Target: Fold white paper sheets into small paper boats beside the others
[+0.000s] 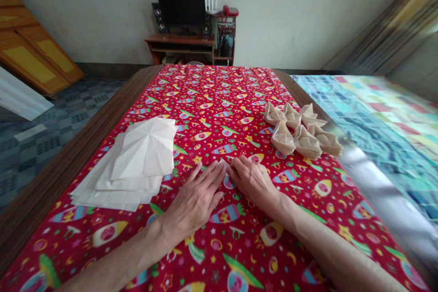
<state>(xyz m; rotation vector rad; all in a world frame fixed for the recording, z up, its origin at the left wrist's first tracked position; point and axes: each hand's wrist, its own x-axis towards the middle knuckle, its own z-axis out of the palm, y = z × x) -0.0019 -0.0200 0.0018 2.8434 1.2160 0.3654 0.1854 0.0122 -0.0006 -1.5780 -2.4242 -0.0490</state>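
Note:
A small piece of folded paper (224,164) shows as a pale tip between my hands, the remainder hidden beneath the fingers. My left hand (198,196) lies flat on the red cloth with fingers stretched out, the fingertips on the paper. Curled fingers of my right hand (251,178) press together at the paper's right side. Left of my hands rests a stack of creased white paper sheets (147,150), fanned out unevenly. Several cream folded-paper pieces (284,137) with pointed tips stand in two rows on the right.
A red patterned cloth (215,109) covers the table, whose brown wooden edge (89,141) shows at the left. Beyond it stands a desk (181,41) with a monitor (181,7) and a red telephone (231,11). A bed (369,118) is at the right.

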